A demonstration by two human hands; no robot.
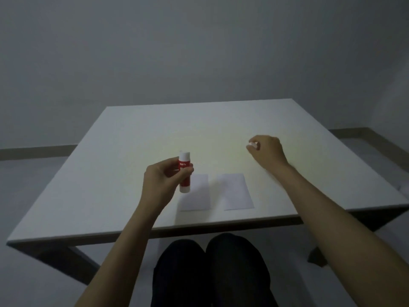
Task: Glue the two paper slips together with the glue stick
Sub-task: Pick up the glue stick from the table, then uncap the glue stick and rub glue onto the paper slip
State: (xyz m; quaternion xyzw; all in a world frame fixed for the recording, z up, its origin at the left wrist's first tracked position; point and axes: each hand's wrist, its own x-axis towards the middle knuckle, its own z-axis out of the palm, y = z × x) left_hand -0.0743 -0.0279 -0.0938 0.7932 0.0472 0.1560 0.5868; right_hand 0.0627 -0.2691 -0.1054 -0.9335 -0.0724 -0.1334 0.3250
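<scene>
My left hand (162,180) holds a red and white glue stick (184,173) upright above the table, just left of the left paper slip (197,193). The right paper slip (236,191) lies flat beside it, a small gap between the two. My right hand (266,151) is farther back and to the right, fingers closed on a small white piece that looks like the glue stick's cap (253,144), low over the table.
The white table (110,173) has its front edge close to my knees. A grey wall stands behind it, and the floor shows on both sides.
</scene>
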